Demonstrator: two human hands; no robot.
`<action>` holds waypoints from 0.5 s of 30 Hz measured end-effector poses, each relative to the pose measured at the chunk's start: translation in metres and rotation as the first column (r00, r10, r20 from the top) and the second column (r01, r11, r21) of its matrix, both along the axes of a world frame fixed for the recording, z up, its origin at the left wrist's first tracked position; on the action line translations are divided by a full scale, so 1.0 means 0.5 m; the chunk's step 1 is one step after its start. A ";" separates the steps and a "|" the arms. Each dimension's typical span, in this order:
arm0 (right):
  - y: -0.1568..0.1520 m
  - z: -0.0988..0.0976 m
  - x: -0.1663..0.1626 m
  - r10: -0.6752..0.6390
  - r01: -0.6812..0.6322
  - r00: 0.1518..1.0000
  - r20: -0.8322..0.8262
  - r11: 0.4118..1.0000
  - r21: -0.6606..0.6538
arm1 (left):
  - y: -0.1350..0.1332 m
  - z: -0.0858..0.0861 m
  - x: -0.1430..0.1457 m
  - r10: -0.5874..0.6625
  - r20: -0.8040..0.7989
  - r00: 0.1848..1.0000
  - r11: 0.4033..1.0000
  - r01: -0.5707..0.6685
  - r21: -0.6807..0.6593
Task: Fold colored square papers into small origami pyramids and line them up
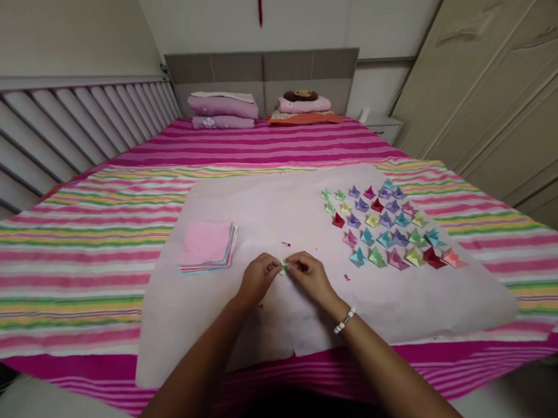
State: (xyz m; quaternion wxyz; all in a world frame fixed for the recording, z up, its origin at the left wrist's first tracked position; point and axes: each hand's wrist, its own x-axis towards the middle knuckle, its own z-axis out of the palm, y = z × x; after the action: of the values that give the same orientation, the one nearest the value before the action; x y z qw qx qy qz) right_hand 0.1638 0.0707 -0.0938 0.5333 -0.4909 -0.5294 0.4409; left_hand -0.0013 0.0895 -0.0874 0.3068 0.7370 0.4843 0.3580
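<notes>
Between my two hands is a small light-green folded paper, mostly hidden by the fingers. My left hand pinches its left side, and my right hand pinches the right side. Both hands are just above a large pale sheet spread on the bed. Left of them lies a stack of square paper, pink on top with other colours beneath. Over to the right stand several rows of small folded paper boats in green, blue, purple, red, yellow and pink.
Small red scraps lie around the hands on the sheet. The sheet covers part of a striped bedspread. Folded bedding rests by the headboard. A slatted rail runs along the left, and a wardrobe stands at right.
</notes>
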 end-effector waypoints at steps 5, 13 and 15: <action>0.003 -0.014 -0.006 0.057 -0.067 0.991 0.119 0.995 0.077 | 0.002 -0.024 0.009 0.025 0.036 0.999 0.999 -0.024 -0.033; 0.008 -0.032 -0.012 0.042 -0.054 0.988 0.148 0.996 0.072 | -0.008 -0.034 0.003 0.077 0.159 0.984 0.995 -0.065 -0.077; 0.009 -0.037 -0.012 0.038 -0.047 0.990 0.135 0.997 0.060 | -0.009 -0.038 0.001 0.116 0.182 0.976 0.990 -0.099 -0.101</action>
State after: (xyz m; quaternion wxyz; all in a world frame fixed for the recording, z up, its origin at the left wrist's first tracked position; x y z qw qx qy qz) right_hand 0.1579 0.0750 -0.1121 0.5023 -0.4909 -0.5880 0.4012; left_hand -0.0010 0.0851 -0.1062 0.3648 0.6579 0.5082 0.4193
